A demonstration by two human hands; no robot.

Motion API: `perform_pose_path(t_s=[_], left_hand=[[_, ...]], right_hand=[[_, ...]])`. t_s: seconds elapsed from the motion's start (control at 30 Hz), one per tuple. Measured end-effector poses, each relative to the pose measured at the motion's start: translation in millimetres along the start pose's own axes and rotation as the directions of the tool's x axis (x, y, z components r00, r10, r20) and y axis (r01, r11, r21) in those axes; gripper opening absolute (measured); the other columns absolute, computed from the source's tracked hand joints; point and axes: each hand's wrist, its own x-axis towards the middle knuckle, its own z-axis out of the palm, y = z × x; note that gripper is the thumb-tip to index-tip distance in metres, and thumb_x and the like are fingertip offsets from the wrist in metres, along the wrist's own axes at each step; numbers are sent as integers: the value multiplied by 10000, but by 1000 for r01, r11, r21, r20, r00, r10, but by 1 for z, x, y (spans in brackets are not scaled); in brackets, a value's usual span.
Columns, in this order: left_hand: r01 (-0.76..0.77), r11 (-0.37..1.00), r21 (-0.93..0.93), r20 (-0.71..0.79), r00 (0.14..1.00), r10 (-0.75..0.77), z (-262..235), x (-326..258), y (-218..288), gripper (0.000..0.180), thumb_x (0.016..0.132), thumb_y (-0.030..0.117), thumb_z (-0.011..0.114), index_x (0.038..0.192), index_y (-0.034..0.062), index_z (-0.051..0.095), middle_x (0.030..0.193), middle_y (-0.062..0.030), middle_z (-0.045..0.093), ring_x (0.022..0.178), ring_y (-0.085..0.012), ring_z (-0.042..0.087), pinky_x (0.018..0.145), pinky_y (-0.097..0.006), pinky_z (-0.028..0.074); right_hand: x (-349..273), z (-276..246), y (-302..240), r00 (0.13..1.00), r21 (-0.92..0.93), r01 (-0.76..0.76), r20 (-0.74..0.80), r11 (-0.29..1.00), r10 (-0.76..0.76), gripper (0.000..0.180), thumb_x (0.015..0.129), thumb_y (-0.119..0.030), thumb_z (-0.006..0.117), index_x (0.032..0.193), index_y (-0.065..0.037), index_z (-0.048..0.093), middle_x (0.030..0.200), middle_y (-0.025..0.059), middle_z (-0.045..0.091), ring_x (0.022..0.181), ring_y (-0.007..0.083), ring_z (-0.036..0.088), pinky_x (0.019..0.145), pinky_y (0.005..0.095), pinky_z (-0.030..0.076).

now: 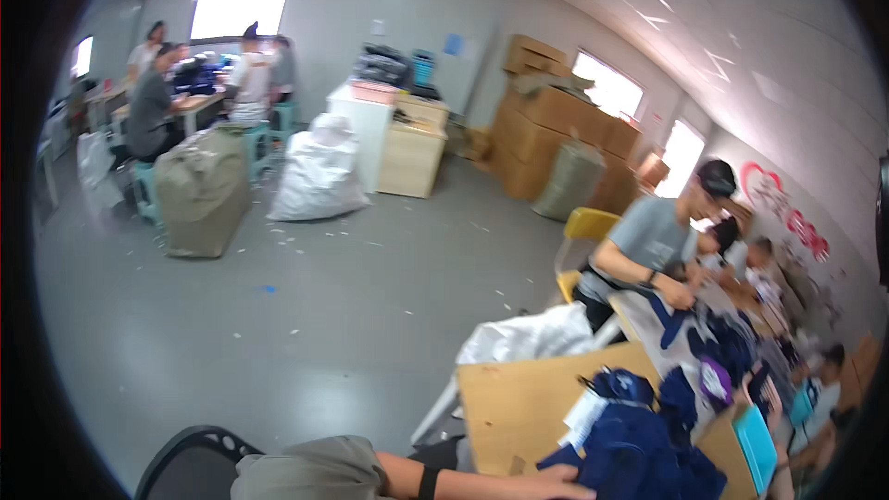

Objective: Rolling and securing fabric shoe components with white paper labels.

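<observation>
My left hand (559,482) comes in from the lower edge, with a black band round the forearm, and rests at the near side of a pile of navy blue cloth pieces (639,449). Its fingers look stretched out, partly cut off by the picture's edge; I see nothing gripped in them. The pile lies on a light wooden table (509,398), and a rounded, cap-like navy piece (626,385) tops its far side. White paper (583,418) sticks out at the pile's left. My right hand is out of view.
Across the table a person in a grey shirt (648,241) handles navy cloth. A bright blue tray-like thing (756,449) stands right of the pile. White sacks (319,171), brown cartons (546,134) and a black chair back (194,463) stand around. More people sit far left.
</observation>
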Motion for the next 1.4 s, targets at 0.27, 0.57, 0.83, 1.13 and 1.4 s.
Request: perform_pose_path(t_s=[0.27, 0.57, 0.83, 1.13, 1.4], left_hand=[[125, 975, 186, -200, 976, -87, -10, -46, 20, 530, 729, 345, 809, 1030, -62, 654, 888, -123, 694, 821, -172, 652, 744, -292, 525], [-210, 977, 41, -106, 971, 213, -69, -81, 23, 333, 877, 224, 681, 1018, -77, 662, 898, -107, 701, 875, -127, 643, 796, -267, 505], [-243, 908, 342, -167, 935, 313, -22, -80, 6, 416, 785, 322, 769, 989, -27, 672, 829, -57, 686, 829, -139, 616, 774, -309, 496], [-119, 979, 164, -198, 969, 151, -5, -68, 13, 205, 818, 26, 724, 1013, 5, 665, 959, -29, 682, 868, -101, 620, 773, -250, 510], [-108, 992, 58, -155, 981, 116, 10, -49, -1, 163, 851, 86, 706, 981, -10, 688, 909, -37, 702, 793, -86, 630, 728, -223, 502]], right_hand=[[48, -7, 3, 897, -195, 442, 124, 876, -425, 368, 841, -231, 591, 1086, 39, 542, 705, 234, 634, 637, 382, 629, 560, 485, 464], [54, -3, 11, 956, 103, 220, 173, 970, -235, 357, 940, -290, 496, 794, 10, 623, 542, 157, 558, 496, 351, 539, 490, 456, 413], [24, -7, 1, 921, 333, 154, 293, 930, -257, 265, 901, -227, 528, 877, 27, 601, 613, 144, 541, 547, 315, 521, 530, 427, 409], [33, 15, 8, 989, 538, 136, -23, 832, -147, 401, 922, -323, 586, 741, 30, 645, 545, 90, 606, 490, 120, 564, 499, 279, 436], [13, 9, 7, 993, 781, -83, 10, 619, 120, 551, 992, -370, 442, 645, 23, 609, 463, 6, 478, 434, 85, 450, 439, 257, 346]])
